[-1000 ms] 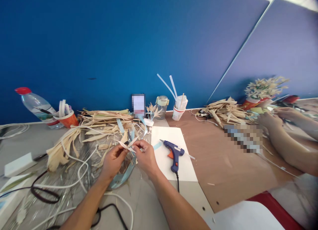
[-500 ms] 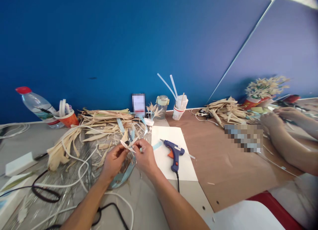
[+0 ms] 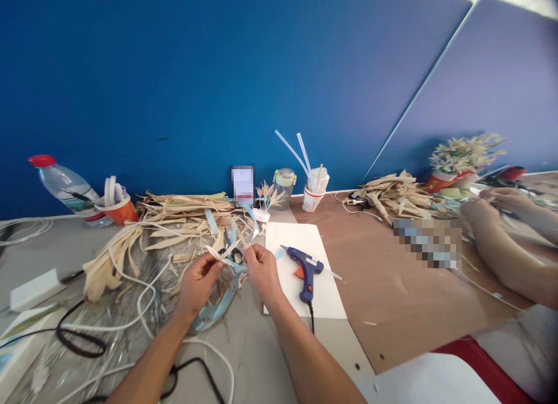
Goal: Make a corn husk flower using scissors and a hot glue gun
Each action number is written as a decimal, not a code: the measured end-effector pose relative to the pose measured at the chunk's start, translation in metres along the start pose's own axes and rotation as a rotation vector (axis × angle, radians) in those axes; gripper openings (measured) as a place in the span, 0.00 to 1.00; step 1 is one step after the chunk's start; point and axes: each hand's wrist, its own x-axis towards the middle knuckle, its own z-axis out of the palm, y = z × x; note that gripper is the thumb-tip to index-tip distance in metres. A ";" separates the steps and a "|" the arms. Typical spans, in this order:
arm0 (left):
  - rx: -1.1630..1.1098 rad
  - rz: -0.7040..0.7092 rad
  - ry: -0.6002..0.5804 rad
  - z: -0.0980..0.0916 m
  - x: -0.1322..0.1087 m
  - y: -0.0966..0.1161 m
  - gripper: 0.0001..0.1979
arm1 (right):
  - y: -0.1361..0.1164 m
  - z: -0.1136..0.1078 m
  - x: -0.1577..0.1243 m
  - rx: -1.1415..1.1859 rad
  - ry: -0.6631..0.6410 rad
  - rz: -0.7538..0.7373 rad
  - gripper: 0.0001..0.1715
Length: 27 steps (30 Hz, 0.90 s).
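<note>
Between the closed fingertips of my left hand is a small corn husk flower with pale pointed petals. A short distance to its right, my right hand is closed in a pinch; what lies between its fingers, if anything, I cannot make out. Behind the flower lie scissors with black handles, partly hidden. Light blue ribbon curls on the table below the hands. A blue glue gun rests on a white sheet to the right of my right hand.
Dried corn husks are heaped at the back left. Thin wires and a white cable cross the left side. A paper cup holds glue sticks. A plastic bottle leans at far left. At right, a co-worker's hands are busy.
My right hand has drawn slightly right, away from the flower it was touching. The flower stays in my left hand, a little further left.
</note>
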 end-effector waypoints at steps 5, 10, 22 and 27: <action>0.013 0.001 0.020 -0.002 0.002 -0.004 0.13 | 0.002 0.005 -0.001 0.124 -0.123 0.025 0.06; -0.039 -0.034 0.035 -0.002 0.003 -0.005 0.16 | 0.006 0.010 -0.003 0.223 -0.218 0.069 0.04; -0.204 -0.107 -0.050 0.001 0.001 -0.002 0.12 | 0.004 0.011 -0.005 0.240 -0.240 0.107 0.06; -0.195 -0.063 -0.083 -0.002 -0.001 -0.005 0.12 | 0.003 0.009 -0.005 0.182 -0.230 0.076 0.07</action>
